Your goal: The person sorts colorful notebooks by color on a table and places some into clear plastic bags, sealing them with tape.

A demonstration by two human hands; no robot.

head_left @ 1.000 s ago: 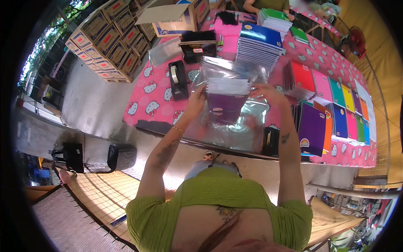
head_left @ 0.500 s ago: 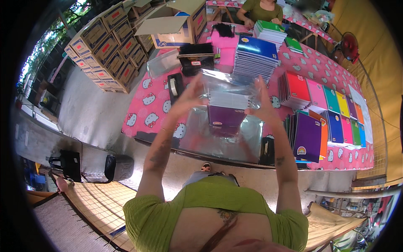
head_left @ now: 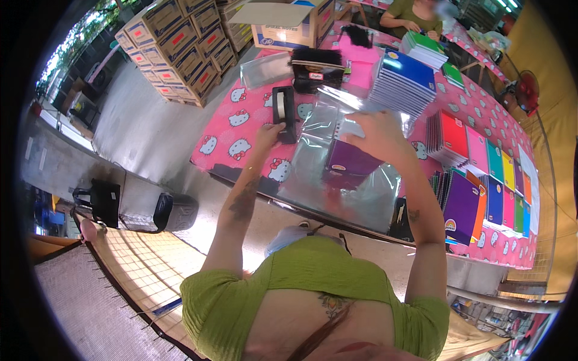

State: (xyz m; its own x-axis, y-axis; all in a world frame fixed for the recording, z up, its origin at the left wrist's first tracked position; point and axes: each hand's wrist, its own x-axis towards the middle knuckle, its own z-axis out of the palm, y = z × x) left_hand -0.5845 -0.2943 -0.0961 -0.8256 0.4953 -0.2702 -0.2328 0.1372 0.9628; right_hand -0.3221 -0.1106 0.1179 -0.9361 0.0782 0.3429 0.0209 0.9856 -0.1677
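at the left, brown cartons [head_left: 174,42] are standing stacked on a wooden pallet, above the grey floor [head_left: 144,114]. lower down, a black bag [head_left: 99,201] is resting beside a dark bin [head_left: 180,210]. a carton with raised flaps [head_left: 283,33] is sitting past the far edge of the table, whose pink cartoon-print cloth [head_left: 226,132] is spreading rightward. on it, a black tape dispenser [head_left: 283,108] is standing near a black box [head_left: 317,69]; clear plastic [head_left: 337,207] is lying across the near middle, and blue spiral notebooks [head_left: 403,81] are rising in a stack behind. a person in an olive top [head_left: 415,18] is working across the table. red notebooks [head_left: 451,135] and rows of coloured ones are filling the right side, with a fan [head_left: 527,93] standing before a yellow curtain [head_left: 551,150].

the left hand [head_left: 270,135] is reaching forward, its fingers bunching together and touching the dispenser's near end; whether they are pinching tape, i cannot tell. the right hand [head_left: 382,135] is arching, palm down, over the upper part of the purple notebooks [head_left: 352,159], which are lying on the plastic; its thumb is standing apart from the bent fingers, though how firmly they are gripping, i cannot tell.
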